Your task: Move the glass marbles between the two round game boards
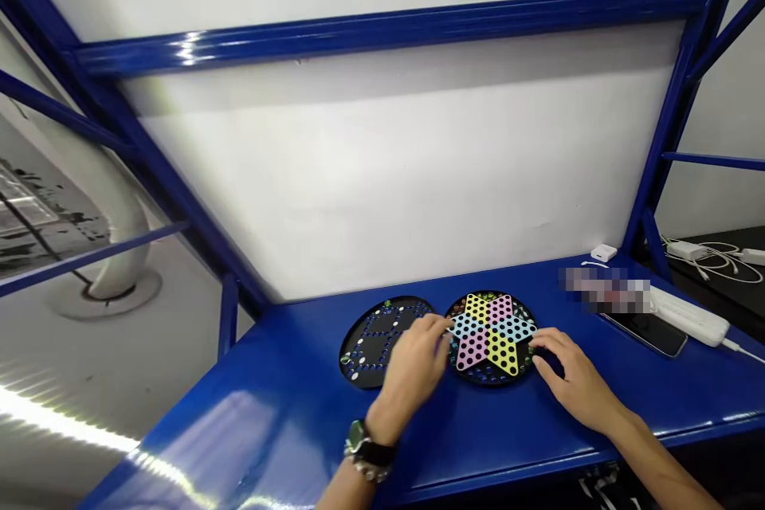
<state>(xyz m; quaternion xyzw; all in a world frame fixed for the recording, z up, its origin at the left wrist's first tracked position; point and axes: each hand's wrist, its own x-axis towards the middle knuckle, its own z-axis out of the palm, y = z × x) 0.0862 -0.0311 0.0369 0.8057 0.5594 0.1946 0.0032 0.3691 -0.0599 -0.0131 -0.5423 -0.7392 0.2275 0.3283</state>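
Two round black game boards lie side by side on a blue table (287, 422). The right board (491, 332) shows a star of yellow, pink and light-blue triangles full of small holes. The left board (375, 340) is plain black with rows of holes and a few small pegs or marbles. My left hand (415, 370), a watch on its wrist, rests between the boards with its fingertips pinched at the star board's left edge; what they hold is too small to see. My right hand (574, 378) lies with fingers curved against that board's right rim.
A phone (649, 332), a white power strip (687, 317) and a small white charger (603, 253) sit at the table's right end. Blue frame bars rise on both sides, with a white wall behind. More white cables lie on a dark surface at far right.
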